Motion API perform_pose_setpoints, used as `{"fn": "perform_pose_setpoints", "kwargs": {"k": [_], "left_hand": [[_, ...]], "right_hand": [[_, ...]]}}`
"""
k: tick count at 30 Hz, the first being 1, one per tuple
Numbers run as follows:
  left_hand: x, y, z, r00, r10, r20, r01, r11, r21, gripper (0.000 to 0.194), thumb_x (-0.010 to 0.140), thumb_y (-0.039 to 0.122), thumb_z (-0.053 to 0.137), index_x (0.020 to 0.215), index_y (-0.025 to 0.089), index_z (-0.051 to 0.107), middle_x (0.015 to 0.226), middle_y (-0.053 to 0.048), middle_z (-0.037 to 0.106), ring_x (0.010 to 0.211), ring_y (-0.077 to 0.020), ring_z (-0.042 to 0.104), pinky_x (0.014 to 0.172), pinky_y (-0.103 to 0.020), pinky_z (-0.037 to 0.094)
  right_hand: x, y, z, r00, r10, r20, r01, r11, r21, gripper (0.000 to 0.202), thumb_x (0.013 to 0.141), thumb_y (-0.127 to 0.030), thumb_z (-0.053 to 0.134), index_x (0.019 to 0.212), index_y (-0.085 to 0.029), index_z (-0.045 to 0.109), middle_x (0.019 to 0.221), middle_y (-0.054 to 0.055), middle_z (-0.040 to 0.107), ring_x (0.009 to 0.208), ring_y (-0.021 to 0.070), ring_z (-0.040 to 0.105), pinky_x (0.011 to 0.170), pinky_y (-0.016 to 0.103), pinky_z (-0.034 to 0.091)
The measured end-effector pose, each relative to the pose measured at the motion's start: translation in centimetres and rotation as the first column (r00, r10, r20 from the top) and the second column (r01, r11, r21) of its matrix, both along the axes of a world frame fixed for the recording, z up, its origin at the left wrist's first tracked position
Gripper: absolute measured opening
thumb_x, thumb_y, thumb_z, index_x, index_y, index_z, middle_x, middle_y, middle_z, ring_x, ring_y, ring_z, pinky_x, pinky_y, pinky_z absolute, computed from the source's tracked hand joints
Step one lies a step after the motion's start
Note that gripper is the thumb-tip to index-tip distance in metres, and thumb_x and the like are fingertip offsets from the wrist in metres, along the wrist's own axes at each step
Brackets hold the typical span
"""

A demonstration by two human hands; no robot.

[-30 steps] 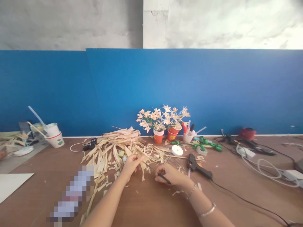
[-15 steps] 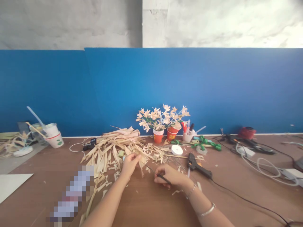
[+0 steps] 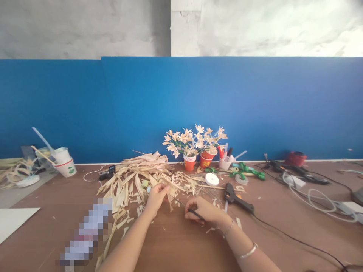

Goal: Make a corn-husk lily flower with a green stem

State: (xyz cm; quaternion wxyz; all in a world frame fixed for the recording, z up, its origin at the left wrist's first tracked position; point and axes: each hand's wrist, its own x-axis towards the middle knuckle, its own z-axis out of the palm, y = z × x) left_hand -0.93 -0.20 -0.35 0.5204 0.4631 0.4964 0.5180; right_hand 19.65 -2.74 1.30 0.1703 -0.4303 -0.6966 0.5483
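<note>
My left hand (image 3: 157,197) pinches a small piece of pale dried husk (image 3: 170,196) between thumb and fingertips. Fingers of my right hand (image 3: 200,210) are wrapped round the dark handles of a pair of scissors (image 3: 195,215). The thin blades point up and left and reach to the husk piece; whether they touch it I cannot tell. Behind my left hand lies a heap of dried husks (image 3: 141,170), with cut scraps scattered about it. Beyond the hands, pale husk flowers (image 3: 195,139) stand in a red paper cup (image 3: 190,164) and in stacked red cups (image 3: 206,161).
A black glue gun (image 3: 238,200) with a trailing cord lies right of my right hand. Near it are a white tape roll (image 3: 212,179) and green tape (image 3: 244,170). White cups (image 3: 65,168) stand far left. Cables (image 3: 314,200) and a red object (image 3: 295,158) occupy the right.
My right hand and the scissors have shifted only slightly; the handles sit at a slightly different angle. My left hand keeps its pinch on the husk in nearly the same place.
</note>
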Motion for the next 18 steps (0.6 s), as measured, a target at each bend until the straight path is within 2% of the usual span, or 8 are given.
{"fn": "perform_pose_setpoints", "kwargs": {"k": [8, 18], "left_hand": [[-0.10, 0.16, -0.27, 1.000, 0.009, 0.026, -0.008, 1.000, -0.011, 0.026, 0.065, 0.041, 0.068, 0.066, 0.017, 0.059, 0.055, 0.002, 0.061, 0.049, -0.0127, 0.057, 0.045, -0.021, 0.046], [0.11, -0.10, 0.24, 0.996, 0.023, 0.088, -0.022, 1.000, -0.017, 0.023, 0.067, 0.038, 0.067, 0.071, 0.016, 0.060, 0.061, 0.002, 0.064, 0.053, -0.0133, 0.060, 0.049, -0.023, 0.049]], "right_hand": [[-0.05, 0.05, 0.84, 0.999, 0.011, 0.045, -0.015, 0.997, 0.081, 0.013, 0.066, -0.027, 0.062, 0.068, -0.014, 0.062, 0.050, -0.006, 0.049, 0.041, 0.0051, 0.037, 0.038, 0.016, 0.026], [0.02, 0.32, 0.68, 0.996, -0.004, 0.085, -0.012, 0.981, 0.195, 0.015, 0.068, -0.029, 0.061, 0.068, -0.014, 0.063, 0.056, -0.003, 0.053, 0.049, 0.0080, 0.042, 0.045, 0.017, 0.031]]}}
